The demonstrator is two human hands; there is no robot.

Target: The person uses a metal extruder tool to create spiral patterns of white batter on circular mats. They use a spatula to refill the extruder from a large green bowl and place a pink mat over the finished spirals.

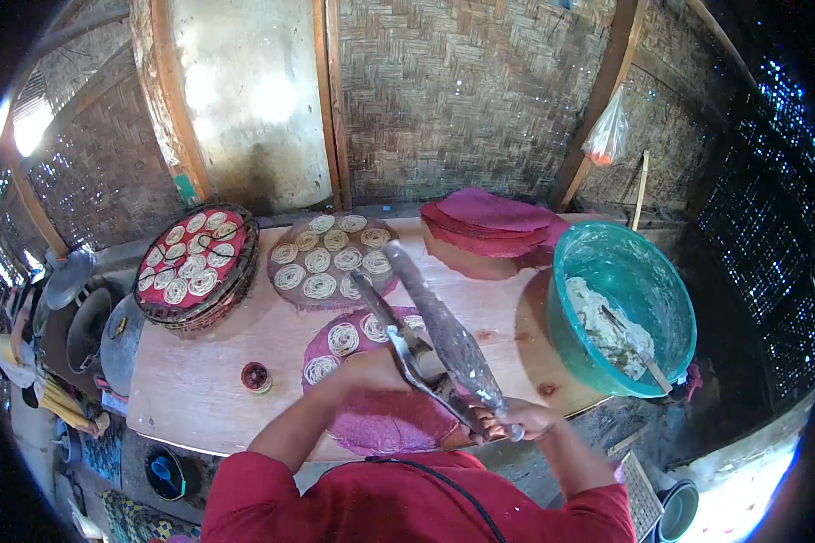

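A long-handled hand press (407, 360), metal with wooden arms and smeared with pale dough, slants across the middle of the view. My left hand (388, 368) holds it around its middle, the fingers partly hidden by the arms. Lower right, my right hand (526, 417) grips the near end of the press. Beneath lies a round magenta cloth (394, 424) with several coils of pale noodle strands (343, 339) on its far part. My left forearm and the press cover some of them. Just beyond, another round cloth (299, 285) carries several similar coils.
On the wooden table (197, 394), a woven basket (197, 315) at left bears coils on red cloth. A small cup (256, 377) stands nearer. Stacked cloths (489, 224) lie at the back. A teal tub (679, 292) holds dough and a wooden stick (645, 356). Another person (54, 400) is far left.
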